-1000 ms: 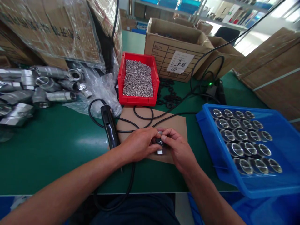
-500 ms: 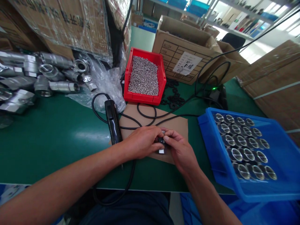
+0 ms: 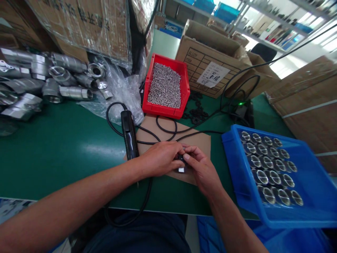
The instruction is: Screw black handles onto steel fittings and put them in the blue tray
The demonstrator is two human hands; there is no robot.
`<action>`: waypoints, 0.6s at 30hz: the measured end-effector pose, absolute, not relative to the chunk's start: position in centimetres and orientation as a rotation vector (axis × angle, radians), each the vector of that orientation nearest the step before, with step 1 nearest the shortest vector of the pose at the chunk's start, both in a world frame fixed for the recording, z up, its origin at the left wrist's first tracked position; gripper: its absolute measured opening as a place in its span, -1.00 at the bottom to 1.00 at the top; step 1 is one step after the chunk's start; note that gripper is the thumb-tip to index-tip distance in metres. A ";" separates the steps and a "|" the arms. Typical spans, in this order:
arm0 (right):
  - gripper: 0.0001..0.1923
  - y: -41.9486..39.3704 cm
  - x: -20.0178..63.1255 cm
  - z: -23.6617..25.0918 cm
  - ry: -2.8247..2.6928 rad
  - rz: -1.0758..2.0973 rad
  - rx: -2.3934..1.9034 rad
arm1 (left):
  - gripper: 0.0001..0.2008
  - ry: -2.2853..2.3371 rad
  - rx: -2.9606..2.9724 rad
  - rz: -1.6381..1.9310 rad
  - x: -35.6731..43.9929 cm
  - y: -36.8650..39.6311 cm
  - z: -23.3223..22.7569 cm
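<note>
My left hand (image 3: 167,159) and my right hand (image 3: 202,168) meet over a brown cardboard sheet (image 3: 202,140). Between their fingertips is a small metal fitting (image 3: 181,169) with a black piece (image 3: 180,157) on top; fingers hide most of both. The left thumb and fingers close around the black piece from one side, while the right thumb and index finger pinch at its other side. Beside my left forearm lies a black electric screwdriver (image 3: 129,135), its bit pointing toward me.
A red bin (image 3: 166,111) full of small screws stands behind the sheet, with black pieces (image 3: 196,113) to its right. A blue tray (image 3: 246,196) holds rows of round metal parts. Steel fittings (image 3: 52,89) are heaped at left. Black cables (image 3: 168,135) loop across the sheet.
The view has shifted slightly, so the bin and screwdriver appear a little farther right. Both hands stay together on the fitting, with only slight finger movement.
</note>
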State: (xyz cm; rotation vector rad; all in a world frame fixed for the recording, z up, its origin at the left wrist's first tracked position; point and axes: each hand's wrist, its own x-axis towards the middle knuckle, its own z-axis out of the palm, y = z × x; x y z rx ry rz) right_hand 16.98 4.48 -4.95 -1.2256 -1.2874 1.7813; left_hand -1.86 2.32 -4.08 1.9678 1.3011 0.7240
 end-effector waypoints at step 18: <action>-0.81 23.7 -0.4 0.2 -2.561 0.138 -1.256 | -0.83 1.328 1.800 0.598 -1.4 2.7 -5.1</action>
